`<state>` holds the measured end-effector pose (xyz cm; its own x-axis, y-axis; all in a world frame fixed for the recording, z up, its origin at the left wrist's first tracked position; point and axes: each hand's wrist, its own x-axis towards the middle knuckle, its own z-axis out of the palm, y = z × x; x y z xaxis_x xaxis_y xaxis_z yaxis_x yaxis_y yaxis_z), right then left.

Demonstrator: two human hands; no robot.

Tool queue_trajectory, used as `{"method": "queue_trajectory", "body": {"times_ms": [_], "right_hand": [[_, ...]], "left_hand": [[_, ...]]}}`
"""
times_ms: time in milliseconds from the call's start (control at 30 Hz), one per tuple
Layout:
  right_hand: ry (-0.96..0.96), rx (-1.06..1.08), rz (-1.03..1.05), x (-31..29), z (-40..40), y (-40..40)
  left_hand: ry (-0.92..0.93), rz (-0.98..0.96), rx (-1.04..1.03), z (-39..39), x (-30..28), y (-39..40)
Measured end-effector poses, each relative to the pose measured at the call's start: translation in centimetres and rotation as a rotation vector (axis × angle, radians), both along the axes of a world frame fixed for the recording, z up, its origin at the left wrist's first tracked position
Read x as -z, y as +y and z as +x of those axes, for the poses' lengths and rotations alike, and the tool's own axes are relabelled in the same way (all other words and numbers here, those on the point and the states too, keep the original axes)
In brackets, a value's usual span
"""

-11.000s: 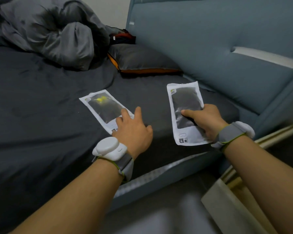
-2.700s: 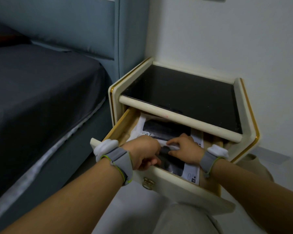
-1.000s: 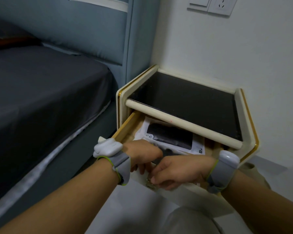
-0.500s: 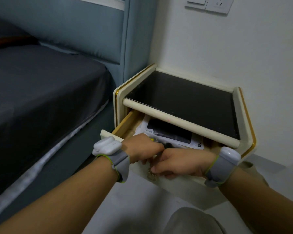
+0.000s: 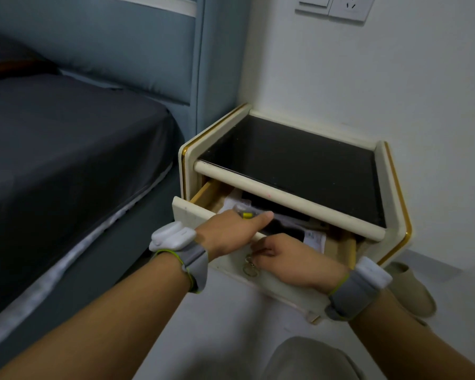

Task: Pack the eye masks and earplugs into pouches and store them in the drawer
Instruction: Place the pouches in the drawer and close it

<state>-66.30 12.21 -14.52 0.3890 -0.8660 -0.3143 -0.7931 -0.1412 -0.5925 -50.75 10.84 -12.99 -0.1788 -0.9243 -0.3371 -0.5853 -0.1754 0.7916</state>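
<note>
While the drawer (image 5: 192, 215) at frame centre stands partly open, your left hand (image 5: 231, 229) lies flat and loose on its front edge, clutching nothing. Your right hand (image 5: 288, 261) curls at the ring pull (image 5: 250, 266); whether it grips, you cannot tell. 2 pouches (image 5: 311, 237) lie inside the drawer, yellow earplugs (image 5: 246, 215) showing.

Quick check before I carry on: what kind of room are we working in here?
Most likely a bedroom. A bed with a dark sheet and padded blue headboard sits beside a cream nightstand, whose drawer is open with both hands at it. A slipper lies on the floor.
</note>
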Motion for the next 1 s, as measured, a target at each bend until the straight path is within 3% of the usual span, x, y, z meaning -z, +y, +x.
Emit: {"method": "queue_trajectory", "body": {"times_ms": [400,567,833,1000], "right_hand": [[-0.109,0.167,-0.117,1.6,-0.7,-0.1],[-0.068,0.262,-0.264,2.8,0.4,1.3],[-0.172,0.368,-0.401,5.3,0.9,2.3],[-0.167,0.349,-0.459,6.1,0.8,2.2]], "left_hand": [[0.081,0.018,0.012,-0.8,0.7,-0.3],[0.112,-0.028,-0.047,-0.9,0.9,0.1],[0.083,-0.126,-0.105,-1.8,2.2,-0.1],[0.094,-0.187,-0.149,-2.0,2.3,-0.5]]}}
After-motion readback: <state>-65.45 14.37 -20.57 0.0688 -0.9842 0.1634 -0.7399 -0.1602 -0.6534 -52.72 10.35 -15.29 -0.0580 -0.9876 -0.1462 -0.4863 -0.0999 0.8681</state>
